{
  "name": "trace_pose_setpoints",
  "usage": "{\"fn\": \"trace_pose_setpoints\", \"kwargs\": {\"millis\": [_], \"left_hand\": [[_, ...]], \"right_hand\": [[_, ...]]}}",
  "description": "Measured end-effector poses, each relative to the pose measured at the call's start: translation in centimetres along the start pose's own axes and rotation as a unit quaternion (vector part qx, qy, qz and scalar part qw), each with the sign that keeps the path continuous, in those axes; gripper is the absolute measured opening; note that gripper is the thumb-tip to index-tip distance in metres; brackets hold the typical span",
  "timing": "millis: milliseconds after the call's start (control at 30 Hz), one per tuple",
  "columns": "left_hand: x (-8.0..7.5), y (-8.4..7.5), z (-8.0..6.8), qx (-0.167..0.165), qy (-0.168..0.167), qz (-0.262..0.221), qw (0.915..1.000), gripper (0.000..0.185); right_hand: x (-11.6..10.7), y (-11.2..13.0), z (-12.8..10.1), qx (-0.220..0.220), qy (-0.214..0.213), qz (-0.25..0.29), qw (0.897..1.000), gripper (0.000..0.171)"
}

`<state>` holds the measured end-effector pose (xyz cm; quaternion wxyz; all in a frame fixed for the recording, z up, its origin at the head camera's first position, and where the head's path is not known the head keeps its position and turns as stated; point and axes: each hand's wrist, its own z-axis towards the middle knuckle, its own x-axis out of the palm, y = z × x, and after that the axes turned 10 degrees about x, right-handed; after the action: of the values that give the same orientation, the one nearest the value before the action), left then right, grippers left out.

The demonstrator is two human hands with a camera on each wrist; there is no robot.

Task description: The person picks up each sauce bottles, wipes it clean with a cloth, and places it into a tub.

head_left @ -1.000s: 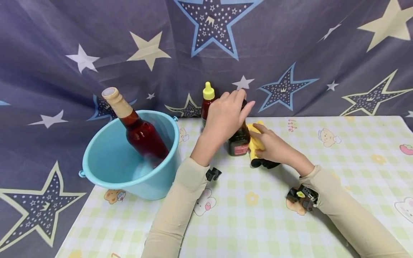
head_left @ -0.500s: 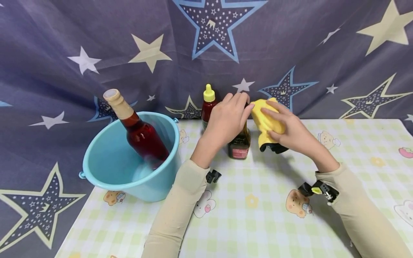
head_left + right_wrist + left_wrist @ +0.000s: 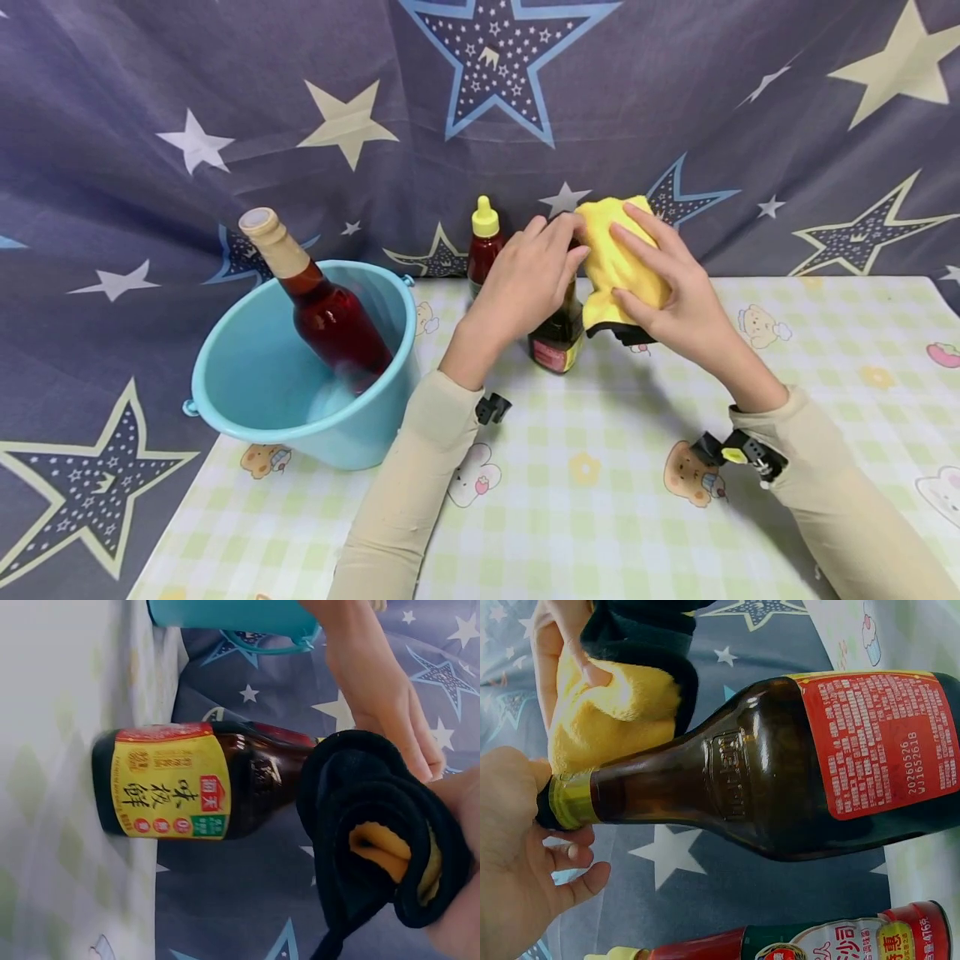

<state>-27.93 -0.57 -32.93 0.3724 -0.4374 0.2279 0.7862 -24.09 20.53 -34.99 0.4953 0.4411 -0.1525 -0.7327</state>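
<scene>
My left hand [image 3: 521,279] grips the black cap of a soy sauce bottle [image 3: 558,337], which stands upright on the table. A red and yellow label covers its lower body [image 3: 169,780]. My right hand [image 3: 690,304] holds a bunched yellow cloth [image 3: 618,262] with black edging. The cloth is raised off the table, up against the bottle's neck. In the right wrist view the black edging [image 3: 322,795] is folded in layers around the yellow inside. The left hand hides most of the cap in the head view.
A sauce bottle with a yellow nozzle cap [image 3: 485,218] stands just left of the soy sauce bottle. On the left, a light blue bucket [image 3: 382,408] contains a leaning bottle of red liquid [image 3: 337,325]. Behind the checked table hangs a starry curtain [image 3: 675,83].
My right hand has lifted the yellow cloth off the table and brought it up to the soy sauce bottle's neck. That bottle has turned slightly, while my left hand stays at its cap.
</scene>
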Motion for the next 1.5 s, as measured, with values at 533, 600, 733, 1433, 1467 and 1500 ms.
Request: {"fn": "trace_pose_setpoints", "kwargs": {"millis": [533,600,733,1433,1467,1500], "left_hand": [[-0.6,0.0,-0.2,-0.010,-0.013,0.012,0.9998,0.035],[-0.6,-0.1,-0.2,-0.007,-0.017,0.018,0.9997,0.034],[-0.7,-0.1,-0.2,0.000,-0.017,0.032,0.9993,0.033],[-0.7,-0.3,-0.1,0.004,0.001,0.039,0.9992,0.035],[-0.7,-0.3,-0.1,0.004,0.000,0.040,0.9992,0.035],[-0.6,-0.3,-0.1,0.003,0.000,0.040,0.9992,0.035]], "right_hand": [[2.0,-0.1,-0.6,0.003,0.023,-0.024,0.999,0.075],[2.2,-0.2,-0.7,0.004,0.024,-0.034,0.999,0.074],[2.5,-0.3,-0.8,0.000,0.027,-0.061,0.998,0.071],[2.9,-0.1,-1.1,0.015,0.073,-0.141,0.987,0.063],[2.9,-0.1,-1.1,0.019,0.078,-0.147,0.986,0.063],[2.9,-0.1,-1.1,0.022,0.083,-0.152,0.985,0.063]]}}
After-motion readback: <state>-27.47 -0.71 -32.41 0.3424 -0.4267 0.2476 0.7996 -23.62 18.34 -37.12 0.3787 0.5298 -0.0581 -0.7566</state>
